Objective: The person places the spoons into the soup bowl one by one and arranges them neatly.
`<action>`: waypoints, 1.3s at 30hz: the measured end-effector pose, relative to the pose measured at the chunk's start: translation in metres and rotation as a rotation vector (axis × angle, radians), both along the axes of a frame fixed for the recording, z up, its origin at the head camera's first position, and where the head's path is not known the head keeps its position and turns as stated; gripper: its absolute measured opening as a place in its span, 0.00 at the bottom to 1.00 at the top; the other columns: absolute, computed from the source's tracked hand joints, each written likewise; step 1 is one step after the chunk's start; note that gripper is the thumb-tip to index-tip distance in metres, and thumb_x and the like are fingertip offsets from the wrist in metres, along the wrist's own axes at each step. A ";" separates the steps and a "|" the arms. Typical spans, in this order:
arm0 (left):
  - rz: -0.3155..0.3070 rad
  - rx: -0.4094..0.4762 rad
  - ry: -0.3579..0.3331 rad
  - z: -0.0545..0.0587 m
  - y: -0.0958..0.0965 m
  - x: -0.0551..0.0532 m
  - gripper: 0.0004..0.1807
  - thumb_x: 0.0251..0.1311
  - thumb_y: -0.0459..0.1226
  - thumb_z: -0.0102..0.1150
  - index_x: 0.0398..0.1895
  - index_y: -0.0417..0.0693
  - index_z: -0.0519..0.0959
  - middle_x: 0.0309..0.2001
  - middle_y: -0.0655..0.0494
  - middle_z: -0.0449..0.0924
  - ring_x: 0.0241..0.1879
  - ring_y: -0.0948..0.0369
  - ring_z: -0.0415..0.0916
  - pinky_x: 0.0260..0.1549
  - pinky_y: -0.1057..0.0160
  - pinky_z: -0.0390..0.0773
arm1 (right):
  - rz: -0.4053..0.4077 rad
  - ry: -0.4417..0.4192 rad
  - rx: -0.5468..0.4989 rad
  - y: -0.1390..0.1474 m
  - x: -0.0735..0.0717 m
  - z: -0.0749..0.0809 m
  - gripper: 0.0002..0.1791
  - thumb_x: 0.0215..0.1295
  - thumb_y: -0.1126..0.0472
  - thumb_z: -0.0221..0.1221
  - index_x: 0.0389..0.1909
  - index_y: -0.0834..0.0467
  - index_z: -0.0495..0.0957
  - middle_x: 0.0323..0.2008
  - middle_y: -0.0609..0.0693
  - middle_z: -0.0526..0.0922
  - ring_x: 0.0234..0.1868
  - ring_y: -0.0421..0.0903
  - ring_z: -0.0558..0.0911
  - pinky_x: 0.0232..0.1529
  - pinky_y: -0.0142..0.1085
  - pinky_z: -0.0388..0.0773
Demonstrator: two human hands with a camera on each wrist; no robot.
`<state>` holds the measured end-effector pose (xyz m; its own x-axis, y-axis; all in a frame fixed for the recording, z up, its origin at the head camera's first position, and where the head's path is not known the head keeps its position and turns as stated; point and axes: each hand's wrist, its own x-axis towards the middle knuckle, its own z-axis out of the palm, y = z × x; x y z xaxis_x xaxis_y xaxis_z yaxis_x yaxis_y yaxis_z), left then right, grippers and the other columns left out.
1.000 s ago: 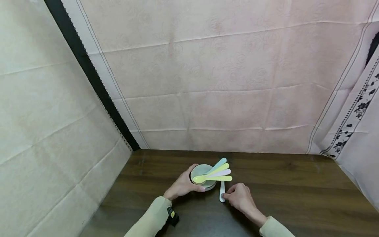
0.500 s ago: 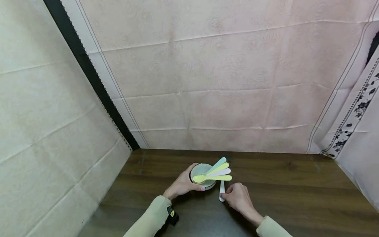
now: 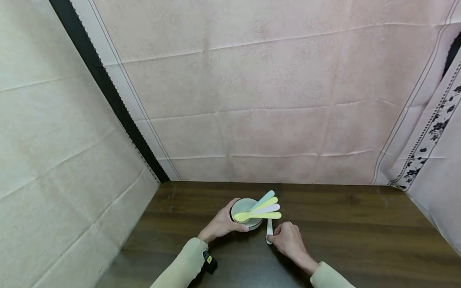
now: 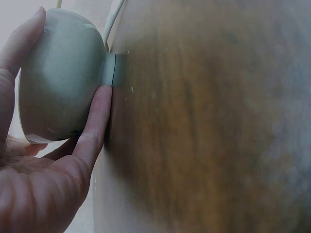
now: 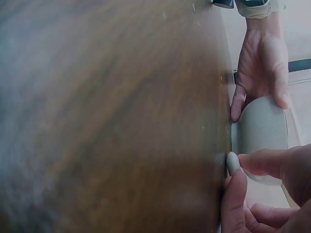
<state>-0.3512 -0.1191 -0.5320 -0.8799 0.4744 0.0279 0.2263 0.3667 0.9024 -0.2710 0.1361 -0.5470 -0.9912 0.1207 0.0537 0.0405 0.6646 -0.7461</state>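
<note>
A pale green bowl stands on the table, seen from its side in the left wrist view as a rounded bowl with a narrow foot. My left hand grips it from the left, thumb near its front and fingers spread around the far side. Across its rim lie a light blue spoon, a yellow-green spoon, a lavender spoon and a yellow spoon, handles pointing right. My right hand pinches the handle end of a whitish spoon; its far end is hidden under the yellow handle.
The dark brown wooden table stretches to both sides of the hands. A pale cloth hangs along its back edge, with further cloths at left and right. A black strap device sits on the left wrist.
Hardly anything differs. The head view has shifted very slightly, and both hands keep their hold on the bowl and the whitish spoon.
</note>
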 end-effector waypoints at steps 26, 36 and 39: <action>-0.025 0.016 0.016 -0.001 0.000 -0.001 0.52 0.51 0.44 0.88 0.79 0.64 0.68 0.69 0.60 0.79 0.65 0.58 0.75 0.70 0.48 0.70 | -0.004 -0.071 -0.079 -0.011 0.012 0.020 0.08 0.60 0.67 0.74 0.22 0.60 0.87 0.15 0.47 0.84 0.13 0.37 0.81 0.20 0.34 0.79; -0.020 0.015 -0.004 -0.001 0.000 -0.001 0.53 0.52 0.44 0.88 0.80 0.63 0.66 0.70 0.59 0.78 0.66 0.57 0.74 0.70 0.47 0.70 | -0.003 -0.095 -0.093 -0.013 0.011 0.019 0.09 0.61 0.67 0.72 0.21 0.59 0.87 0.17 0.48 0.85 0.14 0.39 0.82 0.20 0.34 0.79; -0.015 0.018 -0.014 -0.001 0.000 -0.001 0.53 0.52 0.44 0.88 0.80 0.64 0.66 0.70 0.59 0.78 0.66 0.57 0.74 0.70 0.47 0.70 | -0.005 -0.101 -0.105 -0.013 0.010 0.020 0.09 0.61 0.68 0.73 0.22 0.59 0.87 0.17 0.48 0.85 0.15 0.39 0.82 0.19 0.33 0.79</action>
